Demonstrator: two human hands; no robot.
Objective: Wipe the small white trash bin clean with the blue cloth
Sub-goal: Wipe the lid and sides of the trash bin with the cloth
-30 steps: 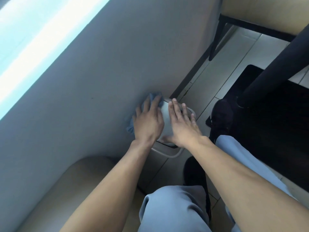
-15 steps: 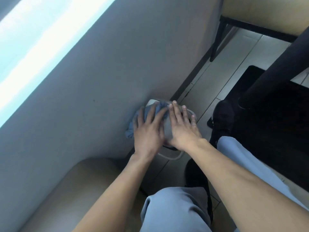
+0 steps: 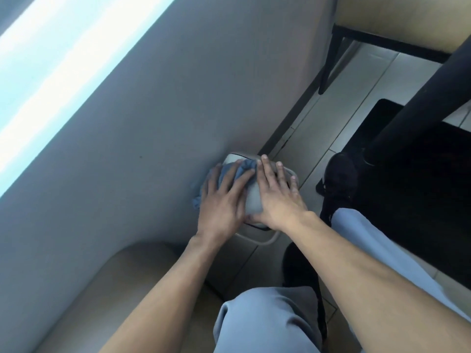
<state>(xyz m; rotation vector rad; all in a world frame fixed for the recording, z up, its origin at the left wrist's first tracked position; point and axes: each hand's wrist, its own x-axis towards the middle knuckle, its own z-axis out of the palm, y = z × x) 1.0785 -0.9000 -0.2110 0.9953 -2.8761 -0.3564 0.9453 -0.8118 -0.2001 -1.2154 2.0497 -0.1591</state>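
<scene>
Wiping the lid of the small white trash bin (image 3: pixel 253 200) with the blue cloth (image 3: pixel 224 174), mid-task.

Set on the tiled floor (image 3: pixel 356 98) against the grey wall (image 3: pixel 178 98), the bin stands just beyond the person's knees. The left hand (image 3: pixel 224 202) presses the cloth flat on the left part of the lid, fingers spread and fairly straight. The right hand (image 3: pixel 277 197) lies flat on the lid's right side, fingers straight, seemingly steadying it. Both hands sit side by side, nearly touching. Only the top appears covered so far; the next move likely calls for sweeping the cloth across the rest of the lid, then down the sides, with the bin braced so it does not slide.
</scene>
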